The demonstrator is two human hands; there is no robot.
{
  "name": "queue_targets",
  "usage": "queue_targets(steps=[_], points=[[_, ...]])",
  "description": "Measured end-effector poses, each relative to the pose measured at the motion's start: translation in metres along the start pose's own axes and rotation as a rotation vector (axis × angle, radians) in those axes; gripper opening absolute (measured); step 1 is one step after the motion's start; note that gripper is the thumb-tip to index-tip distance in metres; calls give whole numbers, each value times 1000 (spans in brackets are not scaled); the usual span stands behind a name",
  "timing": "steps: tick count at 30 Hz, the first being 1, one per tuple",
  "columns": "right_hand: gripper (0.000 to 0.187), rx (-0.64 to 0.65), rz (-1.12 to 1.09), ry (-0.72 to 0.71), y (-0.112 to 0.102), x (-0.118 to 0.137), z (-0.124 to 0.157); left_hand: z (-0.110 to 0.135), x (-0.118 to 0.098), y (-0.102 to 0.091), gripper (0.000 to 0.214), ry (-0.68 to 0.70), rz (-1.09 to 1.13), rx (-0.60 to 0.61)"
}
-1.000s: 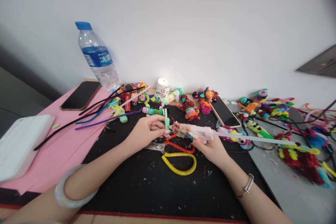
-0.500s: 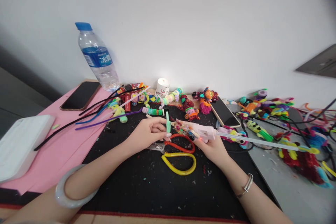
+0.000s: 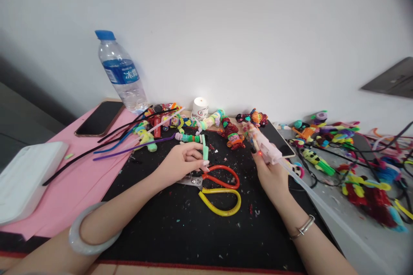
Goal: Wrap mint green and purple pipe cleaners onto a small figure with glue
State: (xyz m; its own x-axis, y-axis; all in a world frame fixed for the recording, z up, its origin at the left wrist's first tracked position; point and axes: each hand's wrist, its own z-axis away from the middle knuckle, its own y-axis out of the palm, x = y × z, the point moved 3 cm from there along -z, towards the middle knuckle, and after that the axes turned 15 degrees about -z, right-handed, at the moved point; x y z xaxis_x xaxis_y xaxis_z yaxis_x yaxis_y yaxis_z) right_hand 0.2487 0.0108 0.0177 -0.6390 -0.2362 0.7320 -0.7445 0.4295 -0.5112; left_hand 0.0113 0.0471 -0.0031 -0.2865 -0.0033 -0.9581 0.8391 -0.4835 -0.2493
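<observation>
A green strip (image 3: 205,149) stands roughly upright, pinched in the left hand (image 3: 181,159); the right hand (image 3: 271,176) grips a glue gun (image 3: 270,150), aimed away from it. Scissors (image 3: 219,190) lie between them on the mat (image 3: 161,232). This looks like a gluing step; the next move calls for a steady pinch, with skin clear of glue.

Left fingers (image 3: 195,164) pinch a green strip (image 3: 205,149).

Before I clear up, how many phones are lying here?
2: a dark-edged phone at left, beside the bottle, and a pale-edged phone at right, partly behind the glue gun. Others may be hidden.
</observation>
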Motion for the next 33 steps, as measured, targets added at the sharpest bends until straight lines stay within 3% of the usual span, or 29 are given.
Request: queue_targets(steps=[5, 12, 18, 24, 28, 33], points=[[40, 79, 155, -7, 0, -6, -8, 1, 0, 0, 27, 4, -6, -7], [38, 163, 476, 68, 5, -7, -2, 1, -1, -2, 29, 6, -13, -37], [35, 141, 459, 125, 1, -5, -4, 0, -1, -2, 31, -7, -3, -55], [32, 150, 617, 172, -4, -1, -6, 1, -2, -2, 31, 12, -3, -50], [31, 159, 623, 139, -3, -2, -5, 1, -2, -2, 31, 0, -3, -58], [36, 230, 480, 68, 6, -10, -2, 0, -2, -2, 30, 9, -1, -50]])
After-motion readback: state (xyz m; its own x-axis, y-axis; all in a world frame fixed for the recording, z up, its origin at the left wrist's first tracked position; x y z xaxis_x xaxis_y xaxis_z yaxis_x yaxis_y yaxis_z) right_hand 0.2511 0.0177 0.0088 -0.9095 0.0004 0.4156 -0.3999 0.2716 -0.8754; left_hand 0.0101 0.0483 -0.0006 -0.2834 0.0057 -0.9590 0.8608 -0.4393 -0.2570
